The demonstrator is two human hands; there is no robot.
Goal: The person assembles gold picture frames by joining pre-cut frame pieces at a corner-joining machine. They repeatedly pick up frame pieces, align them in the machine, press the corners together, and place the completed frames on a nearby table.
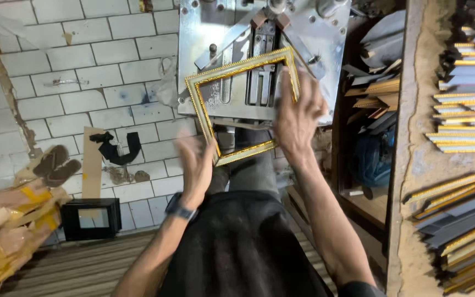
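Head view: gold picture frame (241, 104) at upper centre, lying on the metal joining machine (309, 33). Right hand (297, 118) has its grip on the frame's right side. Left hand (196, 164) at the lower left corner, motion-blurred, so can't tell whether its grip is closed. Moulding strips (465, 104) stacked at right.

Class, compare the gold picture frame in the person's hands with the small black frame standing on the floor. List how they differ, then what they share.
The gold frame is gilded with a beaded edge; the black frame is plain and dark. The gold frame is held by the left hand and right hand over the metal machine; the black frame stands untouched on the floor. The gold frame looks larger. Both are empty rectangles.
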